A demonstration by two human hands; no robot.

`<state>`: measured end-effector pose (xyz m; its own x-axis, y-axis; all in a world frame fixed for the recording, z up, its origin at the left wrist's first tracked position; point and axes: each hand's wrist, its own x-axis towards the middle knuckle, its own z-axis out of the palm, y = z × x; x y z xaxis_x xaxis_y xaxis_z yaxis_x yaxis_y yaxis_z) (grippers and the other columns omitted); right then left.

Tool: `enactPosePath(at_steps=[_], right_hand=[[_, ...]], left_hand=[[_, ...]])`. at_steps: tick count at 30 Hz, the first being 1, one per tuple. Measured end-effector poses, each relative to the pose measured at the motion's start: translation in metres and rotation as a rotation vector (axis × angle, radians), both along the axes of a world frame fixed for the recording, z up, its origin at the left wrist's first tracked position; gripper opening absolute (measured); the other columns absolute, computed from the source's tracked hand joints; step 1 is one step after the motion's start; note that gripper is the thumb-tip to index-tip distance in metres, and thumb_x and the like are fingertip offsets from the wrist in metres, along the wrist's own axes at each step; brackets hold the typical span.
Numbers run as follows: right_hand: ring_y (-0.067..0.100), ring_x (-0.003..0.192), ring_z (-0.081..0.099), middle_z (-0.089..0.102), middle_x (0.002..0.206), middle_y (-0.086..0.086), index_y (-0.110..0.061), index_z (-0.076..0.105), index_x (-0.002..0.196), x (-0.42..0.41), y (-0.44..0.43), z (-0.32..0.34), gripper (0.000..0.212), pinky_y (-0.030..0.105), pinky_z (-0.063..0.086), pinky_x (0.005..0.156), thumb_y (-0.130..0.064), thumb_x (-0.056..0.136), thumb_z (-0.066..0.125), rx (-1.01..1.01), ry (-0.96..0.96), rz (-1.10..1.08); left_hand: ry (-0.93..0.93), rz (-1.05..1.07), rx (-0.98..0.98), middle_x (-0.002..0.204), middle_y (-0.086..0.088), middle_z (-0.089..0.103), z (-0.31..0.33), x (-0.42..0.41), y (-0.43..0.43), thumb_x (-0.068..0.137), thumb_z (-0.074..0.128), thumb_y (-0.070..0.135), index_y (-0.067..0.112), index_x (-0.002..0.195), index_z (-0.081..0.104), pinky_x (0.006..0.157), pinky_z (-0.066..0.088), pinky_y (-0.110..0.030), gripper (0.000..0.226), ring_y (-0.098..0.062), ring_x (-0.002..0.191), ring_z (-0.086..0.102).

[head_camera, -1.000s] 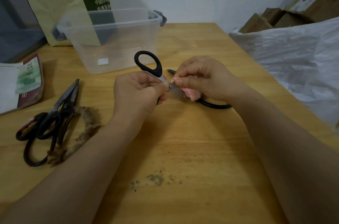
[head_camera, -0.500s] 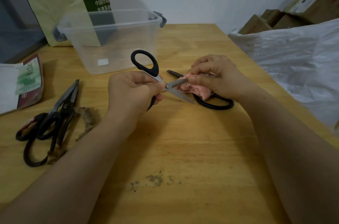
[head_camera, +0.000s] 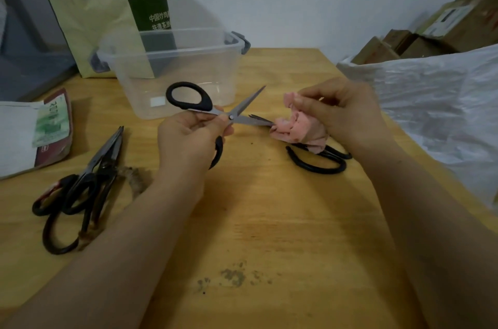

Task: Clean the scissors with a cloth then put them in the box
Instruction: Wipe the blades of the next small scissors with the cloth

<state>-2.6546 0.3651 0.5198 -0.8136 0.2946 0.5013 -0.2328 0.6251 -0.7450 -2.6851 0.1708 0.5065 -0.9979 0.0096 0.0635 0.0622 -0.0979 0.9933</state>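
While the left hand [head_camera: 188,140] grips the scissors [head_camera: 231,116] at their black handles above the table [head_camera: 269,221], blades spread apart, the right hand [head_camera: 342,113] pinches a bunched pink cloth [head_camera: 299,129] at the lower blade's tip, evidently so each edge can be wiped separately. The clear box [head_camera: 172,75] stands open just behind, ready to receive them.

The clear plastic box [head_camera: 188,72] stands on the wooden table [head_camera: 269,221] behind the black-handled steel scissors [head_camera: 231,116] in the left hand [head_camera: 188,140]. Right of them, the crumpled pink cloth [head_camera: 299,130] in the right hand [head_camera: 342,113] overlies, perhaps touches, another black-looped pair [head_camera: 318,168].
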Motion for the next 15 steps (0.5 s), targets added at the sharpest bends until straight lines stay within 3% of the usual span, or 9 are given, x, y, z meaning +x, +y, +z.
enactPosePath(at_steps=[5, 11, 13, 15], right_hand=[[-0.003, 0.067, 0.057, 0.066, 0.084, -0.006, -0.027, 0.071, 0.085, 0.006, -0.025, 0.003, 0.015, 0.008, 0.044, 0.060, -0.018, 0.074, 0.078, 0.014, -0.065, 0.092], [0.001, 0.075, 0.055, 0.066, 0.095, -0.010, -0.024, 0.075, 0.089, 0.002, -0.032, -0.003, 0.015, 0.015, 0.045, 0.068, -0.027, 0.074, 0.078, 0.037, -0.127, 0.018], [0.008, 0.086, 0.060, 0.068, 0.103, -0.004, -0.019, 0.076, 0.095, 0.003, -0.033, -0.003, 0.019, 0.024, 0.050, 0.079, -0.025, 0.077, 0.076, 0.037, -0.119, 0.013], [0.013, 0.086, 0.065, 0.072, 0.092, 0.000, -0.019, 0.076, 0.095, 0.005, -0.036, -0.003, 0.017, 0.035, 0.052, 0.083, -0.022, 0.078, 0.076, 0.002, -0.148, 0.032]], left_hand=[[-0.022, -0.088, 0.042, 0.072, 0.003, 0.073, -0.003, 0.002, 0.004, 0.088, 0.063, 0.011, 0.013, 0.085, 0.068, 0.087, 0.054, -0.031, 0.007, -0.015, 0.086, 0.071], [-0.117, -0.180, 0.160, 0.082, -0.001, 0.075, 0.000, 0.004, 0.004, 0.091, 0.058, 0.010, 0.011, 0.087, 0.066, 0.073, 0.057, -0.022, 0.009, -0.012, 0.077, 0.072], [-0.122, -0.163, 0.173, 0.084, -0.004, 0.074, 0.000, 0.004, 0.005, 0.091, 0.058, 0.010, 0.009, 0.088, 0.066, 0.071, 0.057, -0.022, 0.009, -0.012, 0.075, 0.072], [-0.129, -0.135, 0.197, 0.084, -0.006, 0.073, 0.000, 0.004, 0.006, 0.091, 0.058, 0.010, 0.007, 0.090, 0.066, 0.068, 0.057, -0.021, 0.008, -0.011, 0.072, 0.071]])
